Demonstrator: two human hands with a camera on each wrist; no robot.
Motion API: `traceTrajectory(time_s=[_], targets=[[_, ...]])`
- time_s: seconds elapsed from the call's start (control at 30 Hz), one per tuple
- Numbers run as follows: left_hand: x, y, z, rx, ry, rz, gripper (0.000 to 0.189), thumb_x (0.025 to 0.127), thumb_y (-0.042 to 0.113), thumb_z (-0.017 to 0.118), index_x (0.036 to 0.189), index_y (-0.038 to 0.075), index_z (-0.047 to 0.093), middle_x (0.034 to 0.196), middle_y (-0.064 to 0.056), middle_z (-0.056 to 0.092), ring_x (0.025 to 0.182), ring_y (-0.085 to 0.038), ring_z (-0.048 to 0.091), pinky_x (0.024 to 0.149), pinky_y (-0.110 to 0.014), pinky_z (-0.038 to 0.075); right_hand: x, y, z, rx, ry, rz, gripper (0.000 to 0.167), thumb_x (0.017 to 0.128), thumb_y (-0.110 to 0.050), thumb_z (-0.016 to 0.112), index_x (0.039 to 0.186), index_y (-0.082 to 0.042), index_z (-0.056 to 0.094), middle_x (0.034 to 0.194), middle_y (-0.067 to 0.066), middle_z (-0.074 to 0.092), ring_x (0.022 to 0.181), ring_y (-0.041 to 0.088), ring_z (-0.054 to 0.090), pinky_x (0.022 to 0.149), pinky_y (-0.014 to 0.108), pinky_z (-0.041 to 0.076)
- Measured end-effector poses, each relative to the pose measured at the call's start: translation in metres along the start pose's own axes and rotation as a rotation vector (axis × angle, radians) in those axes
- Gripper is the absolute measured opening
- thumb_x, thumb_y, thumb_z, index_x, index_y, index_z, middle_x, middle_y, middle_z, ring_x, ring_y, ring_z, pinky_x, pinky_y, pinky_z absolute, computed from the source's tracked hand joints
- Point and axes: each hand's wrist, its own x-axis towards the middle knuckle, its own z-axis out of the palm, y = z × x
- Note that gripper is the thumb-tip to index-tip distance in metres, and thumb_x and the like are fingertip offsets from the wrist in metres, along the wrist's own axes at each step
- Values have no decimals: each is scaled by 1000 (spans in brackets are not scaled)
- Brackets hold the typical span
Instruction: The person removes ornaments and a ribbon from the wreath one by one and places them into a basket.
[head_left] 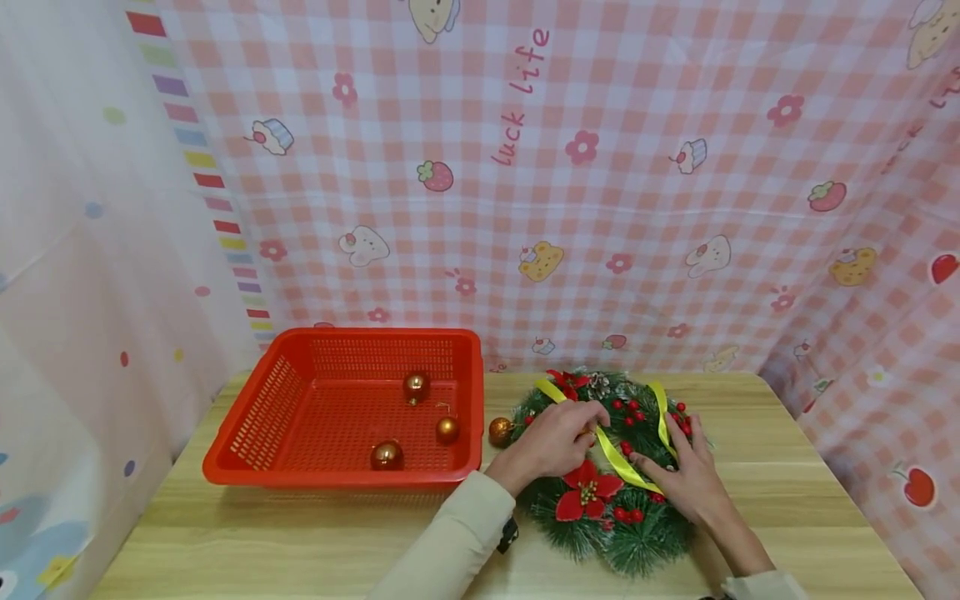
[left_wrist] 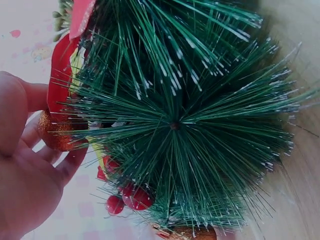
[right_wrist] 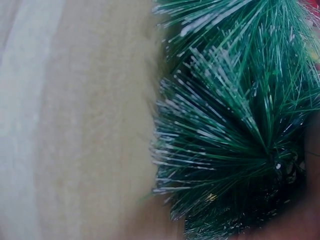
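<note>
A green Christmas wreath (head_left: pixel 645 542) with frosted needle tips, red poinsettias (head_left: pixel 588 492), red berries and a yellow ribbon (head_left: pixel 618 458) lies on the table at right. Over its middle, my left hand (head_left: pixel 551 446) holds a glittery copper bauble (left_wrist: pixel 57 131) with thumb and fingers, beside a red petal in the left wrist view. My right hand (head_left: pixel 693 479) rests on the wreath's right side, fingers spread and fairly straight, thumb near the ribbon. The right wrist view shows mostly green needles (right_wrist: pixel 225 140) and a blurred edge of hand.
A red plastic basket (head_left: pixel 217 454) stands to the left, with three copper baubles (head_left: pixel 387 456) inside. Another glittery bauble (head_left: pixel 501 432) sits at the wreath's left edge. Behind the wooden table (head_left: pixel 322 542) hangs a pink checked cloth (head_left: pixel 480 217).
</note>
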Motion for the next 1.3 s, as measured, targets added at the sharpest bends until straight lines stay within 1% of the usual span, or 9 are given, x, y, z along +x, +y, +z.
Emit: traceTrajectory(time_s=[0.1, 0.2, 0.37, 0.6, 0.83, 1.0, 1.07, 1.17, 1.3], targets=[[0, -2, 0, -29, 1, -42, 21, 100, 7, 54, 118, 17, 61, 95, 5, 61, 83, -6, 53, 76, -18, 46, 0, 0, 0, -2, -2, 1, 102, 91, -63, 57, 160, -11, 3, 159, 27, -22, 137, 67, 2, 98, 79, 25], [1, -4, 0, -8, 15, -54, 22, 100, 8, 55, 118, 18, 62, 94, 6, 61, 85, -7, 53, 80, -21, 46, 0, 0, 0, -4, -2, 2, 102, 91, -63, 57, 160, -11, 3, 159, 27, -21, 137, 67, 2, 98, 79, 24], [5, -2, 1, 55, 17, -14, 21, 99, 7, 55, 114, 17, 65, 93, 7, 65, 86, -8, 56, 85, -22, 46, 0, 0, 0, -1, -2, 7, 103, 91, -64, 57, 160, -11, 2, 159, 27, -22, 137, 68, 3, 98, 79, 24], [7, 0, 6, 84, -3, 10, 17, 98, 6, 56, 108, 16, 65, 95, 6, 66, 87, -9, 57, 80, -20, 46, -1, 0, 0, 3, 7, -6, 100, 92, -62, 57, 160, -10, 4, 160, 28, -20, 137, 68, 3, 99, 79, 24], [6, -4, 8, -20, -21, -42, 13, 100, 7, 55, 108, 15, 60, 90, 7, 62, 81, -4, 56, 76, -19, 45, -2, 1, 1, 5, 17, -12, 100, 92, -62, 57, 160, -11, 5, 160, 27, -20, 137, 67, 2, 99, 79, 22], [6, -8, 8, -148, -57, -65, 15, 102, 5, 49, 110, 14, 58, 91, 3, 63, 74, 3, 57, 68, -17, 45, -2, 2, 1, 9, 21, -14, 99, 92, -62, 57, 160, -11, 5, 160, 26, -21, 138, 66, 2, 99, 79, 22], [6, -8, 7, -183, -76, -78, 17, 103, 5, 47, 111, 14, 58, 92, -1, 65, 71, 1, 57, 66, -18, 45, -2, 2, 1, 7, 22, -15, 99, 92, -62, 56, 160, -11, 5, 160, 26, -21, 138, 67, 2, 99, 79, 22], [6, -8, 4, -176, -98, -99, 19, 104, 6, 44, 114, 14, 58, 92, -1, 66, 72, -5, 54, 72, -21, 43, -2, 2, 1, 0, 22, -14, 99, 92, -62, 56, 160, -11, 5, 160, 27, -20, 138, 67, 3, 99, 80, 22], [4, -7, 2, -150, -122, -117, 23, 105, 8, 40, 120, 14, 58, 86, 3, 64, 78, -12, 51, 82, -27, 40, -2, 2, 2, -6, 21, -11, 99, 92, -63, 56, 160, -11, 5, 160, 27, -20, 137, 67, 3, 99, 80, 22]])
